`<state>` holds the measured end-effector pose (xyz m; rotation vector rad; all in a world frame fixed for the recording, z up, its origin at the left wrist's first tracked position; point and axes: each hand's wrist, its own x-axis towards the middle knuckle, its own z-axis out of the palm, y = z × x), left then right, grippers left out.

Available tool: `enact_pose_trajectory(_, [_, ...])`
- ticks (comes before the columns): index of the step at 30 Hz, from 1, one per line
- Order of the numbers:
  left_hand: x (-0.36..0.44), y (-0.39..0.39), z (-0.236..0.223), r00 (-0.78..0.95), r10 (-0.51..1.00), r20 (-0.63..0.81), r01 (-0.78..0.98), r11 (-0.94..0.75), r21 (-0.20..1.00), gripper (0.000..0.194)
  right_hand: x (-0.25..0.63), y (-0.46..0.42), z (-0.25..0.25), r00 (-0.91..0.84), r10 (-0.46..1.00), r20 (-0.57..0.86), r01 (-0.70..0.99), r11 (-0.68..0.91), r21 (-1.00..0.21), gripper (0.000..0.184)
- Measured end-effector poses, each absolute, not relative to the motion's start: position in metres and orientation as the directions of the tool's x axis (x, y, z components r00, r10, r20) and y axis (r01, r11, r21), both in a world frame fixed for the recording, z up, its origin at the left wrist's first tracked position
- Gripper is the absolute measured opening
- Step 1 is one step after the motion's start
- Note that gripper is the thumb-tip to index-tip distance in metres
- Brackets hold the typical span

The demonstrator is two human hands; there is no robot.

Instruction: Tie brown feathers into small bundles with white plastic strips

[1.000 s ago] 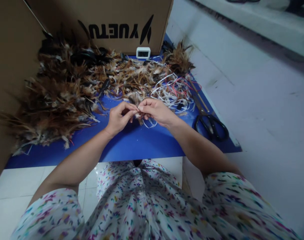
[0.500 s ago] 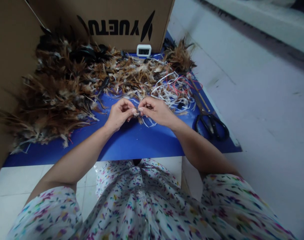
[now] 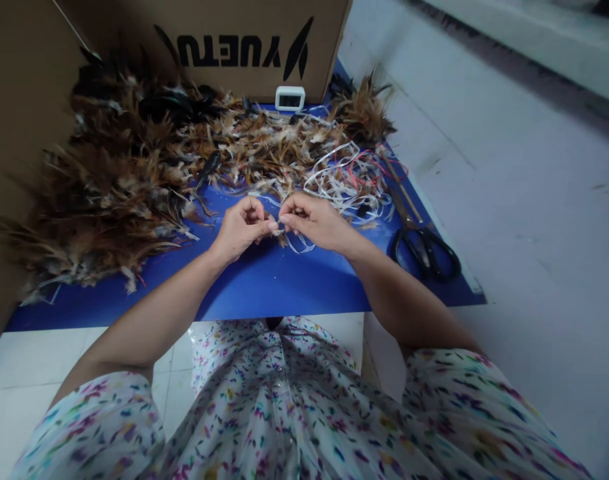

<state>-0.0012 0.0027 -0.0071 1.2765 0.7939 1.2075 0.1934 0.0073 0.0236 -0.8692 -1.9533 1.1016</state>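
Note:
My left hand (image 3: 239, 231) is closed in a pinch on a small brown feather bundle (image 3: 281, 238), mostly covered by the fingers. Close beside it, my right hand (image 3: 316, 221) pinches with thumb and forefinger at the bundle's end; whether it grips feather or string is too small to make out. A loop of white string (image 3: 301, 248) lies under the right fingers on the blue table (image 3: 279, 290). Just beyond both hands spreads a layer of loose brown feathers (image 3: 264, 147).
Large feather bunches (image 3: 109, 193) fill the left side. Tangled white and red strings (image 3: 351, 180) lie right of centre, near black-handled scissors (image 3: 424, 253) and a thin stick (image 3: 404, 190). A white digital clock (image 3: 289, 99) stands before a cardboard box (image 3: 254, 20). A wall (image 3: 534, 220) borders the right.
My hands stay almost in place, with the fingertips drawn slightly closer together at the feather bundle. The view has shifted very slightly.

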Motion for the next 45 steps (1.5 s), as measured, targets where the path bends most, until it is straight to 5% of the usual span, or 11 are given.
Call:
enact_pose_trajectory(14, [0.001, -0.002, 0.0, 0.224, 0.969, 0.107, -0.149, -0.075, 0.986, 0.044, 0.196, 0.003, 0.032, -0.55, 0.739, 0.391, 0.371, 0.635, -0.678, 0.01])
enact_pose_trajectory(21, [0.0, -0.004, 0.0, 0.261, 0.961, 0.095, -0.086, -0.075, 0.993, 0.041, 0.194, 0.002, 0.019, -0.621, 0.656, 0.429, 0.404, 0.737, -0.542, 0.024])
enact_pose_trajectory(29, [0.001, -0.005, 0.005, 0.238, 0.959, 0.152, -0.18, -0.111, 0.977, 0.039, 0.201, 0.011, 0.021, -0.448, 0.731, 0.515, 0.507, 0.682, -0.527, 0.014])
enact_pose_trajectory(45, [0.001, -0.005, 0.002, 0.234, 0.94, 0.25, -0.215, -0.201, 0.956, 0.041, 0.193, 0.004, 0.023, -0.529, 0.64, 0.557, 0.385, 0.766, -0.514, 0.013])
